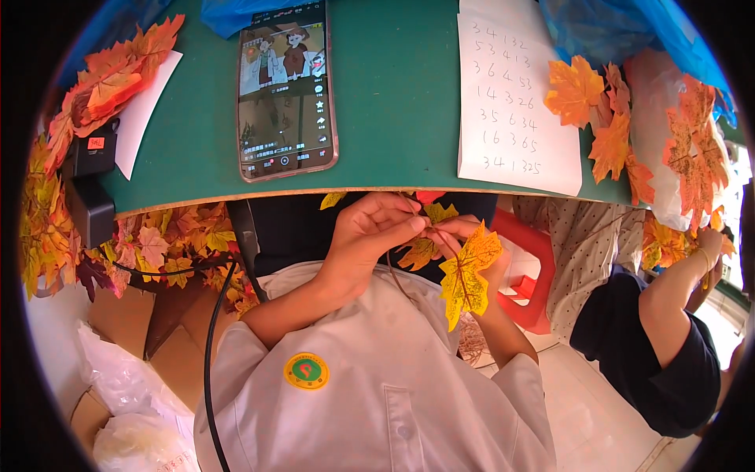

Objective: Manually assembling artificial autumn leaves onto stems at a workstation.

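Just below the table edge, in front of my body, my left hand pinches a thin brown stem of an artificial maple leaf garland. Close beside it, my right hand is closed on the same stem, its fingers partly behind a leaf. That yellow maple leaf with dark veins hangs in front of the right hand. Smaller yellow leaves and a bit of red show around the fingertips of both hands. Part of the stem loops down toward my shirt.
The green table holds a phone with its screen lit and a handwritten paper. Orange leaf garlands hang at both sides. A red stool stands right, near another person's arm. A black cable runs down at left.
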`<move>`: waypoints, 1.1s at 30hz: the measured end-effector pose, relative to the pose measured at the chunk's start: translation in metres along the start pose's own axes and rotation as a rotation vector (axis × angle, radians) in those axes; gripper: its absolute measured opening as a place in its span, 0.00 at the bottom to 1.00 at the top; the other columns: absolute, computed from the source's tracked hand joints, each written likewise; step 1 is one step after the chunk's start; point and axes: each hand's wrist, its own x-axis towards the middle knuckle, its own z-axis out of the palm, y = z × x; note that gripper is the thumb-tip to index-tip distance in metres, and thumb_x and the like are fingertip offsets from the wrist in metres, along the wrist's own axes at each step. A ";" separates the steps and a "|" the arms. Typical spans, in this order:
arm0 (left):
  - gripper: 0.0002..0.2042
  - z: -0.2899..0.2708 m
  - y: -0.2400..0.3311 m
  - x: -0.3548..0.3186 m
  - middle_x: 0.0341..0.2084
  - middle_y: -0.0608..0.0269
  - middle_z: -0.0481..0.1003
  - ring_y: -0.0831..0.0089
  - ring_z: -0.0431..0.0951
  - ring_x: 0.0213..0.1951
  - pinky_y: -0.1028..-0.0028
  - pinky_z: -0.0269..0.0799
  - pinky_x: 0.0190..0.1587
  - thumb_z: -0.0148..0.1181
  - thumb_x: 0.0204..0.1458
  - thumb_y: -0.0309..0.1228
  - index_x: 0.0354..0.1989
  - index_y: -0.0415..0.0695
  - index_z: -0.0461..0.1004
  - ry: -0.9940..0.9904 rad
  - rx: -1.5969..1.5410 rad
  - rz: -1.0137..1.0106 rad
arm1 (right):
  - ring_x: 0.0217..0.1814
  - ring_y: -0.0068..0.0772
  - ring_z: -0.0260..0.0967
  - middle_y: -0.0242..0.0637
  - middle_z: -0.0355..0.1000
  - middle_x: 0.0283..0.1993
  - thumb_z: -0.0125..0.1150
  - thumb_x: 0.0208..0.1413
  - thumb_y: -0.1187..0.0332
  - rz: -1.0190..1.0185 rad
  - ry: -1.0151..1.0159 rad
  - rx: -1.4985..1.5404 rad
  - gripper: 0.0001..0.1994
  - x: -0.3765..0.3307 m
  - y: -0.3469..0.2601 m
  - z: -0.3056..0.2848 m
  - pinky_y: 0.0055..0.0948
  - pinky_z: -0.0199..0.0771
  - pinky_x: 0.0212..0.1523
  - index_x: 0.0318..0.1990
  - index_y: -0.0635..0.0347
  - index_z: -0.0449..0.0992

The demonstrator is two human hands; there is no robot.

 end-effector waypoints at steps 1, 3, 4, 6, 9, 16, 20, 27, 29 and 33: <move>0.07 0.000 0.002 -0.001 0.36 0.59 0.79 0.73 0.80 0.40 0.74 0.74 0.45 0.62 0.54 0.22 0.40 0.40 0.73 0.002 -0.004 0.001 | 0.37 0.26 0.74 0.39 0.72 0.38 0.59 0.56 0.82 0.025 0.027 0.072 0.06 -0.001 -0.001 0.002 0.20 0.75 0.36 0.41 0.73 0.76; 0.08 0.000 0.007 -0.002 0.35 0.60 0.79 0.73 0.80 0.39 0.75 0.74 0.44 0.62 0.54 0.22 0.41 0.41 0.73 -0.009 -0.009 -0.044 | 0.36 0.25 0.73 0.39 0.72 0.38 0.60 0.56 0.82 0.004 0.020 0.010 0.06 -0.001 0.002 0.003 0.20 0.74 0.34 0.41 0.73 0.76; 0.08 -0.001 0.006 -0.002 0.35 0.60 0.79 0.73 0.80 0.39 0.75 0.74 0.44 0.62 0.54 0.22 0.41 0.41 0.73 -0.006 -0.015 -0.043 | 0.35 0.24 0.72 0.39 0.72 0.37 0.60 0.56 0.82 -0.018 0.016 -0.049 0.06 -0.001 0.002 0.003 0.19 0.73 0.33 0.41 0.72 0.76; 0.08 -0.003 0.004 -0.001 0.37 0.59 0.78 0.75 0.79 0.42 0.76 0.74 0.48 0.63 0.53 0.21 0.41 0.38 0.73 -0.027 -0.049 -0.039 | 0.35 0.24 0.72 0.39 0.72 0.37 0.60 0.56 0.81 -0.009 0.015 -0.058 0.06 -0.001 0.001 0.004 0.19 0.73 0.33 0.41 0.72 0.76; 0.08 -0.004 0.005 -0.001 0.38 0.60 0.78 0.74 0.79 0.43 0.76 0.74 0.48 0.63 0.53 0.22 0.41 0.38 0.74 -0.047 -0.046 -0.043 | 0.34 0.23 0.72 0.38 0.72 0.37 0.60 0.56 0.81 0.002 0.011 -0.039 0.05 -0.001 0.004 0.003 0.20 0.72 0.32 0.41 0.71 0.76; 0.09 -0.008 0.011 0.000 0.37 0.60 0.78 0.74 0.79 0.42 0.76 0.73 0.48 0.64 0.53 0.23 0.42 0.38 0.74 -0.106 -0.040 -0.100 | 0.35 0.23 0.71 0.36 0.70 0.37 0.59 0.58 0.81 0.079 -0.091 0.018 0.05 -0.005 0.023 -0.009 0.18 0.73 0.33 0.41 0.68 0.74; 0.09 -0.009 0.009 0.000 0.37 0.60 0.78 0.74 0.79 0.42 0.76 0.73 0.48 0.63 0.53 0.23 0.42 0.38 0.74 -0.108 -0.059 -0.109 | 0.36 0.23 0.72 0.37 0.70 0.37 0.59 0.57 0.81 0.041 -0.103 -0.040 0.05 -0.005 0.026 -0.009 0.18 0.74 0.34 0.40 0.68 0.73; 0.09 -0.002 0.010 0.001 0.34 0.62 0.78 0.76 0.78 0.39 0.79 0.71 0.42 0.61 0.54 0.22 0.43 0.40 0.73 -0.100 -0.089 -0.132 | 0.37 0.23 0.73 0.36 0.70 0.37 0.58 0.58 0.81 -0.019 -0.133 -0.038 0.04 -0.001 0.024 -0.008 0.20 0.75 0.35 0.39 0.68 0.72; 0.09 -0.004 0.008 0.001 0.34 0.62 0.78 0.76 0.78 0.39 0.79 0.70 0.41 0.61 0.54 0.22 0.43 0.40 0.73 -0.100 -0.088 -0.132 | 0.36 0.23 0.72 0.36 0.70 0.37 0.58 0.58 0.81 0.004 -0.130 -0.023 0.04 -0.001 0.025 -0.007 0.20 0.75 0.35 0.40 0.68 0.72; 0.09 -0.006 0.007 0.001 0.34 0.62 0.78 0.77 0.78 0.38 0.78 0.70 0.41 0.60 0.55 0.23 0.43 0.40 0.73 -0.123 -0.110 -0.138 | 0.36 0.22 0.72 0.35 0.70 0.38 0.58 0.58 0.81 -0.024 -0.126 0.067 0.05 -0.003 0.031 -0.008 0.20 0.76 0.35 0.40 0.68 0.71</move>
